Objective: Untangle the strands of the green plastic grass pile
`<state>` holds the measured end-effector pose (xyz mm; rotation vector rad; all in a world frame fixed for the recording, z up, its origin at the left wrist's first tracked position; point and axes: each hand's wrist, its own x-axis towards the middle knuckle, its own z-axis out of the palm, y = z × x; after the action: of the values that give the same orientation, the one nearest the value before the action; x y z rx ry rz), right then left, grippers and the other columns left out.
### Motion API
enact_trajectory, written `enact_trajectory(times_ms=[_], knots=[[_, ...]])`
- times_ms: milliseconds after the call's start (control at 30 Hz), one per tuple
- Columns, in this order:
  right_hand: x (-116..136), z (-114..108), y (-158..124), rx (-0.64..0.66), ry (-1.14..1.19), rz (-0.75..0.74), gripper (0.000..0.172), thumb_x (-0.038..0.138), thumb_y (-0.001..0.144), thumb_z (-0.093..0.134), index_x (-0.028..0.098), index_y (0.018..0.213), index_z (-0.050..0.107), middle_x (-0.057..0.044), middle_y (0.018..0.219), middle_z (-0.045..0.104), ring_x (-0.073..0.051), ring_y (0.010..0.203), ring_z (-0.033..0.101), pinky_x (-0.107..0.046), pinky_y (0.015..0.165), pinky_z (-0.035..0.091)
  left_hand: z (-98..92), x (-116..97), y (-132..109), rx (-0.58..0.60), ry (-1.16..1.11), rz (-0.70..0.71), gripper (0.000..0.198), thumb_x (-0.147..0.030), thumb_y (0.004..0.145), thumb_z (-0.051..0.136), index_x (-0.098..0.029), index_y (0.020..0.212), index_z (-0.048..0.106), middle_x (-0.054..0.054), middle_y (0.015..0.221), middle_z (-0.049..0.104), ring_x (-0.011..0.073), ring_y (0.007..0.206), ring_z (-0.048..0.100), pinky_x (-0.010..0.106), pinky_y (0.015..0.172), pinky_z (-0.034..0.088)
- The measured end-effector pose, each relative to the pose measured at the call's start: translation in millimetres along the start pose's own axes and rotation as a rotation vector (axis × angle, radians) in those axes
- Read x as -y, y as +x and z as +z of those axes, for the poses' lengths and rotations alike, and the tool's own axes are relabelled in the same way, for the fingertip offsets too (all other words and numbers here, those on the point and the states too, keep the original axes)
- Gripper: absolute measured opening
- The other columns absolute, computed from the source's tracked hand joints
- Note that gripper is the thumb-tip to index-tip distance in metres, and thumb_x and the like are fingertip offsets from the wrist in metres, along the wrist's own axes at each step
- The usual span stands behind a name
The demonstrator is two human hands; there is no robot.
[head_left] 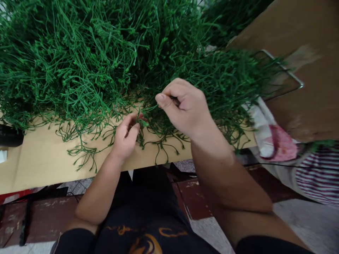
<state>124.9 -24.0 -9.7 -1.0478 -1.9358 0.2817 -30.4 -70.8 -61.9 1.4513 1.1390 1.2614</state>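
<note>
A big heap of green artificial plant stems (106,53), thin and branching with small tips, covers the far side of the table. My left hand (126,137) is closed, thumb against fingers, around a green plastic stem (143,122) at the heap's near edge. To its right and a little higher, my right hand (186,106) is pinched, thumb pressed to the curled forefinger. A thin green strand runs from near the left hand toward that pinch. What lies between the right fingertips is too small to make out.
Loose stems (86,151) trail over the tan tabletop (47,158). At the right stands a brown cardboard panel (309,113) with a bent metal rod (288,72). A pink and white cloth (282,143) lies below it, near striped fabric (319,174). A dark object (10,135) sits far left.
</note>
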Motion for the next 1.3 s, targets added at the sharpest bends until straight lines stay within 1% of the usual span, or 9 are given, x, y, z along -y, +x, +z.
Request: enact_trajectory(times_ms=[100, 200, 400, 533, 667, 800, 900, 1033, 1300], knots=[[3, 5, -7, 0.033, 0.047, 0.039, 0.039, 0.051, 0.084, 0.046, 0.02, 0.061, 0.046, -0.001, 0.064, 0.045, -0.012, 0.062, 0.043, -0.029, 0.059, 0.036, -2.0, 0, 2, 0.015, -0.04, -0.005, 0.026, -0.038, 0.087, 0.041, -0.019, 0.092, 0.057, 0.004, 0.078, 0.062, 0.0126, 0.069, 0.058, 0.025, 0.059, 0.047], [5, 10, -12, 0.05, 0.088, 0.071, 0.036, 0.05, 0.083, 0.049, 0.02, 0.063, 0.048, -0.001, 0.066, 0.048, -0.012, 0.065, 0.044, -0.029, 0.061, 0.037, -2.8, 0, 4, -0.035, -0.037, -0.017, 0.033, -0.048, 0.086, 0.042, -0.019, 0.088, 0.059, 0.002, 0.072, 0.058, 0.0111, 0.065, 0.055, 0.024, 0.057, 0.046], [7, 9, -19, 0.14, 0.186, 0.082, 0.026, 0.04, 0.081, 0.055, 0.019, 0.065, 0.05, -0.001, 0.068, 0.05, -0.012, 0.067, 0.047, -0.028, 0.064, 0.038, -2.4, 2, 6, -0.078, 0.051, -0.03, 0.043, -0.056, 0.083, 0.04, -0.019, 0.088, 0.062, 0.0, 0.066, 0.053, 0.0112, 0.066, 0.051, 0.026, 0.066, 0.045], [5, 5, -22, 0.298, 0.293, 0.159, 0.02, 0.034, 0.079, 0.056, 0.018, 0.068, 0.051, -0.001, 0.068, 0.051, -0.012, 0.066, 0.048, -0.026, 0.06, 0.038, -3.6, 2, 8, -0.057, 0.063, 0.055, 0.042, -0.052, 0.086, 0.039, -0.018, 0.087, 0.064, 0.003, 0.078, 0.056, 0.0131, 0.079, 0.053, 0.028, 0.078, 0.043], [5, 11, -26, 0.427, 0.39, 0.248, 0.022, 0.032, 0.081, 0.051, 0.017, 0.065, 0.048, -0.003, 0.071, 0.055, -0.015, 0.076, 0.055, -0.027, 0.064, 0.04, -2.9, 5, 10, -0.021, 0.134, 0.123, 0.044, -0.056, 0.082, 0.044, -0.016, 0.076, 0.062, 0.003, 0.077, 0.05, 0.0128, 0.079, 0.049, 0.027, 0.079, 0.041], [9, 20, -29, 0.364, 0.402, 0.197, 0.022, 0.026, 0.082, 0.047, 0.018, 0.062, 0.045, -0.003, 0.069, 0.051, -0.016, 0.084, 0.056, -0.028, 0.073, 0.04, -2.5, 9, 12, -0.06, 0.119, 0.121, 0.048, -0.062, 0.078, 0.045, -0.017, 0.064, 0.055, 0.001, 0.071, 0.045, 0.0121, 0.073, 0.046, 0.027, 0.073, 0.04], [13, 24, -30, 0.348, 0.352, 0.144, 0.024, 0.022, 0.081, 0.045, 0.018, 0.058, 0.039, 0.0, 0.061, 0.043, -0.012, 0.07, 0.049, -0.026, 0.068, 0.038, -3.7, 8, 13, -0.064, 0.074, 0.055, 0.049, -0.064, 0.074, 0.048, -0.017, 0.063, 0.054, 0.0, 0.067, 0.047, 0.0121, 0.07, 0.046, 0.027, 0.071, 0.04], [15, 20, -29, 0.404, 0.341, 0.082, 0.027, 0.02, 0.082, 0.044, 0.018, 0.057, 0.034, 0.002, 0.057, 0.036, -0.008, 0.058, 0.037, -0.023, 0.057, 0.032, -4.4, 4, 11, -0.054, -0.032, -0.072, 0.048, -0.064, 0.069, 0.054, -0.017, 0.063, 0.057, 0.0, 0.064, 0.052, 0.0118, 0.067, 0.048, 0.026, 0.068, 0.041], [3, 11, -33, 0.512, 0.486, -0.002, 0.033, 0.026, 0.087, 0.042, 0.018, 0.056, 0.032, 0.003, 0.057, 0.032, -0.007, 0.055, 0.032, -0.022, 0.054, 0.03, 2.9, 3, 6, -0.052, -0.152, -0.169, 0.039, -0.051, 0.075, 0.056, -0.017, 0.056, 0.055, -0.002, 0.054, 0.047, 0.0101, 0.058, 0.045, 0.023, 0.056, 0.037]])
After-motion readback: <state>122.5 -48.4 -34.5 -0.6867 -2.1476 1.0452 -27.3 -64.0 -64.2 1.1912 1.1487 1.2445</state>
